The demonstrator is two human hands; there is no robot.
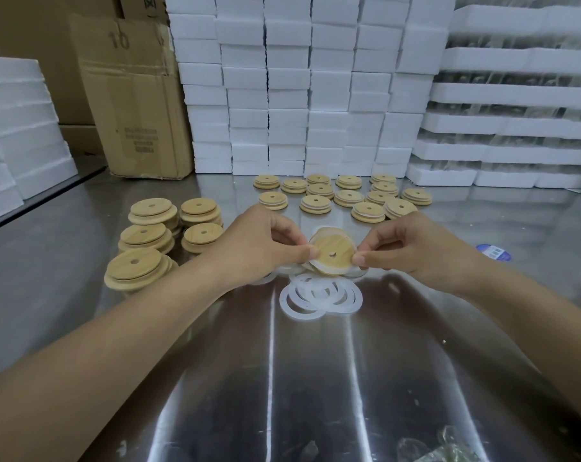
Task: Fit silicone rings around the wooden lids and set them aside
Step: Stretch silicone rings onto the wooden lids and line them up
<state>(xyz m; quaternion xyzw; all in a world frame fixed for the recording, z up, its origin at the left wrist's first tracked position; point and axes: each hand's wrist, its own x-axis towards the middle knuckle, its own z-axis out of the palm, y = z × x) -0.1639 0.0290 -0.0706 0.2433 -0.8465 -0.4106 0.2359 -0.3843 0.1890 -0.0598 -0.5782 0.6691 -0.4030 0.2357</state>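
Forearms (122, 355) extended; left hand (266, 243) and right hand (402, 250) pinch opposite edges of wooden lid (334, 253), silicone ring (316, 265) seemingly half-seated; loose rings (319, 300) just below grip; advisable: walk thumbs round rim evenly, avoiding twists.

14 ringed lids (315, 204) lie at the back, 5 stacks of bare lids (152, 211) stand left, 1 lid (332, 253) is held up; the loose rings (284, 301) overlap too much to count.

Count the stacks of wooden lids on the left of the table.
5 stacks: two at the back, two in the middle, one nearest. The left arm may hide others.
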